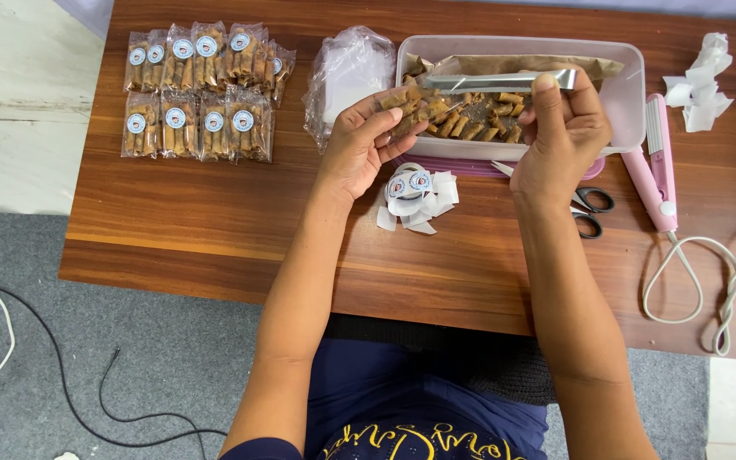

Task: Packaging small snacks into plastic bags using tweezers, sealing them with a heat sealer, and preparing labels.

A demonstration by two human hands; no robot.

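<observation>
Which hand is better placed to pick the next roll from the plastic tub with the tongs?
The right hand, probably. It already holds the metal tongs directly over the brown rolls in the plastic tub. The left hand is occupied holding a small clear bag of rolls at the tub's edge.

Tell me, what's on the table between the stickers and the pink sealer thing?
In the head view, black-handled scissors lie between the sticker roll and the pink sealer, partly hidden by the right hand.
</observation>
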